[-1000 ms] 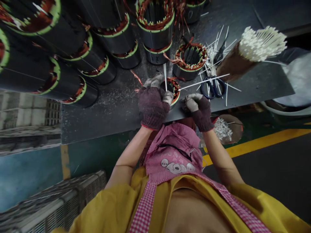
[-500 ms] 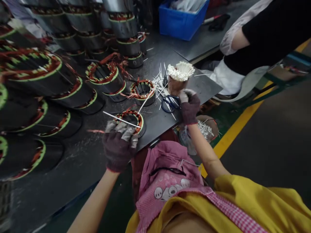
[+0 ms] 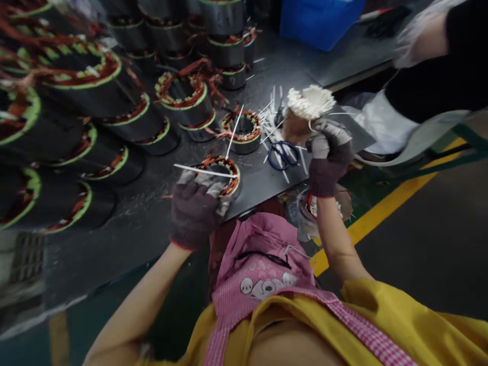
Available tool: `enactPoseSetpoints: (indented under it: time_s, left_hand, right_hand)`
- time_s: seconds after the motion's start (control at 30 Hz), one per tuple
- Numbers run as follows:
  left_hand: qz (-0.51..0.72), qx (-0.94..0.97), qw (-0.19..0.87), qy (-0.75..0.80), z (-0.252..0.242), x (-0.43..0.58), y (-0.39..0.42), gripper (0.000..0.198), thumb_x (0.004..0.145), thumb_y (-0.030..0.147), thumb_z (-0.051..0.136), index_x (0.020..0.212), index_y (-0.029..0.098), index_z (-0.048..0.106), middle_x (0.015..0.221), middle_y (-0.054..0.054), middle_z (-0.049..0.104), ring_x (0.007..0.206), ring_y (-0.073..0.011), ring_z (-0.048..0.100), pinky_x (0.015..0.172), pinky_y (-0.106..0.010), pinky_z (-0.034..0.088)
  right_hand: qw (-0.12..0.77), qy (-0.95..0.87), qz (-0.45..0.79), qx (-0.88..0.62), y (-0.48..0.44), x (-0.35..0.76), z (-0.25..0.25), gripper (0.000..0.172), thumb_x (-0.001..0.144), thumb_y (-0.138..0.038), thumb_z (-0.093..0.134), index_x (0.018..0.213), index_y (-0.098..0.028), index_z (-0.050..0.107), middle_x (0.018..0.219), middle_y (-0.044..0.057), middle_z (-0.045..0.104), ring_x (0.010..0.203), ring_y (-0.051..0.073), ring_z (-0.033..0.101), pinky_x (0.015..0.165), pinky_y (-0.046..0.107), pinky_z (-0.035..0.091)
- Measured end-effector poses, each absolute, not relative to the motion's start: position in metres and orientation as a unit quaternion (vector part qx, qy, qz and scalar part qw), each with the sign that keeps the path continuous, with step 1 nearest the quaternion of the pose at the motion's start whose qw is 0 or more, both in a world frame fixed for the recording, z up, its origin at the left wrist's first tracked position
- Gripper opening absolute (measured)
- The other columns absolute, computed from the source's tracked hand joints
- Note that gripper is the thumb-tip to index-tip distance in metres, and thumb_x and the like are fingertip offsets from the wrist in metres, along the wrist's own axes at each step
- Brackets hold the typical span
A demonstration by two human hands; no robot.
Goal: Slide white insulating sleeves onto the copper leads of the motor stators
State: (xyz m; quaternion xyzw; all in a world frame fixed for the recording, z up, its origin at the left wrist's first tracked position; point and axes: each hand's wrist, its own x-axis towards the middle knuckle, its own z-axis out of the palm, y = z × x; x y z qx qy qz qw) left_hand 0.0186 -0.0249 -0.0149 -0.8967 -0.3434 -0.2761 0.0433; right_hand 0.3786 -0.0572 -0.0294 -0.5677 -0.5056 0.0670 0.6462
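Observation:
Gloved in dark knit with greyed fingertips, my left hand (image 3: 198, 203) curls round the near side of a small motor stator (image 3: 237, 189) with copper windings. Two white cable ties stick out of this stator: one lies across its top (image 3: 206, 171), the other (image 3: 234, 132) slants upward. My right hand (image 3: 331, 147), gloved alike, is closed beside a brown cup (image 3: 296, 127) packed with white cable ties (image 3: 310, 101). A thin tie bends from the bunch toward my right thumb; the fingertips are partly hidden and blurred. Dark-handled scissors (image 3: 282, 155) lie among loose ties left of the cup.
Another stator (image 3: 244, 140) stands behind the near one. Stacked stators (image 3: 80, 86) fill the left and back of the dark table (image 3: 152, 213). A blue bin (image 3: 320, 23) is at the back. A co-worker's arm (image 3: 427, 43) shows at right; a waste container (image 3: 345, 203) stands below the edge.
The view has shifted, so the table things sit farther right and higher. My right hand has risen along the cup toward the bunch of ties. My left hand stays at the stator.

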Motion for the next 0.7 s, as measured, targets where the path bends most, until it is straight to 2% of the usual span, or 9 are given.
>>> enactPoseSetpoints:
  time_s: [0.03, 0.07, 0.13, 0.23, 0.33, 0.57, 0.7]
  left_hand:
    - [-0.28, -0.888, 0.033, -0.364, -0.019, 0.023, -0.026, 0.026, 0.091, 0.045, 0.081, 0.111, 0.029, 0.08, 0.096, -0.009, 0.082, 0.112, -0.0417, 0.077, 0.115, -0.07, 0.053]
    - [-0.28, -0.877, 0.024, -0.39, -0.023, 0.028, -0.027, 0.028, 0.091, 0.046, 0.082, 0.112, 0.028, 0.08, 0.097, -0.01, 0.081, 0.115, -0.0422, 0.076, 0.117, -0.07, 0.051]
    - [-0.268, -0.864, 0.033, -0.425, -0.028, 0.035, -0.029, 0.03, 0.092, 0.047, 0.081, 0.113, 0.025, 0.08, 0.104, -0.012, 0.082, 0.12, -0.043, 0.075, 0.118, -0.07, 0.049]
    - [-0.237, -0.862, 0.045, -0.446, -0.027, 0.039, -0.036, 0.036, 0.095, 0.045, 0.078, 0.124, 0.023, 0.077, 0.124, -0.015, 0.081, 0.129, -0.0429, 0.072, 0.124, -0.069, 0.046]
    - [-0.229, -0.863, 0.049, -0.447, -0.024, 0.037, -0.042, 0.043, 0.095, 0.044, 0.079, 0.132, 0.023, 0.073, 0.132, -0.015, 0.079, 0.134, -0.0411, 0.07, 0.129, -0.065, 0.045]
    - [-0.252, -0.863, 0.018, -0.437, -0.028, 0.035, -0.041, 0.047, 0.094, 0.039, 0.08, 0.137, 0.025, 0.068, 0.132, -0.014, 0.078, 0.138, -0.0413, 0.068, 0.133, -0.066, 0.041]
    - [-0.275, -0.857, 0.006, -0.436, -0.031, 0.036, -0.041, 0.044, 0.094, 0.037, 0.08, 0.135, 0.026, 0.068, 0.132, -0.014, 0.077, 0.139, -0.041, 0.068, 0.133, -0.067, 0.041]
  right_hand:
    - [0.672, -0.513, 0.059, -0.531, -0.069, 0.356, -0.024, 0.026, 0.11, -0.049, 0.062, 0.119, -0.031, 0.079, 0.135, 0.011, 0.077, 0.137, 0.034, 0.068, 0.117, 0.058, 0.057]
    - [0.666, -0.543, 0.103, -0.5, -0.081, 0.335, -0.019, 0.02, 0.108, -0.046, 0.068, 0.114, -0.032, 0.081, 0.132, 0.01, 0.079, 0.129, 0.033, 0.072, 0.115, 0.056, 0.059]
    - [0.593, -0.622, 0.247, -0.447, -0.104, 0.304, -0.011, 0.017, 0.107, -0.042, 0.07, 0.108, -0.031, 0.084, 0.129, 0.009, 0.082, 0.12, 0.031, 0.078, 0.106, 0.049, 0.064]
    - [0.501, -0.678, 0.398, -0.361, -0.13, 0.286, -0.01, 0.016, 0.109, -0.033, 0.07, 0.11, -0.028, 0.086, 0.122, 0.009, 0.086, 0.114, 0.025, 0.082, 0.099, 0.04, 0.068]
    - [0.467, -0.667, 0.488, -0.315, -0.146, 0.287, -0.018, 0.016, 0.109, -0.026, 0.072, 0.116, -0.027, 0.085, 0.121, 0.009, 0.087, 0.111, 0.022, 0.084, 0.096, 0.034, 0.069]
    - [0.464, -0.627, 0.515, -0.356, -0.163, 0.288, -0.025, 0.015, 0.106, -0.024, 0.077, 0.115, -0.028, 0.087, 0.117, 0.008, 0.089, 0.111, 0.022, 0.085, 0.098, 0.034, 0.069]
    - [0.513, -0.603, 0.499, -0.353, -0.154, 0.271, -0.022, 0.017, 0.104, -0.021, 0.079, 0.114, -0.03, 0.087, 0.119, 0.006, 0.089, 0.112, 0.021, 0.085, 0.099, 0.035, 0.069]
